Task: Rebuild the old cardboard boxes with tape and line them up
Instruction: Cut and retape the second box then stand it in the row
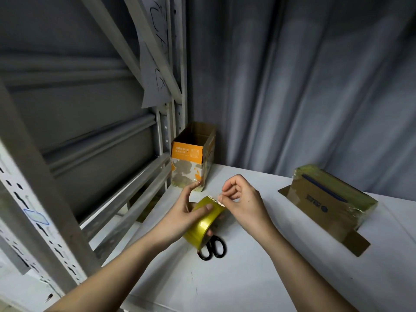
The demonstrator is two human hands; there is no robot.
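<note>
I see my left hand (191, 212) wrapped around the glossy yellow-clear roll of packing tape (203, 222) above the white table (258, 278), right hand (239, 199) pinching its thin, clingy, tear-prone free end; best held near that edge.

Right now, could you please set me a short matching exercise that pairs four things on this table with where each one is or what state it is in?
Things:
1. tape roll
2. scissors
3. orange box
4. brown box

States:
A. lying on its side at the right of the table, wrapped in tape
B. standing upright with its top open, at the back corner
C. held in the left hand, its end pinched by the right hand
D. flat on the table under the roll

Pairs: 1-C, 2-D, 3-B, 4-A
</note>
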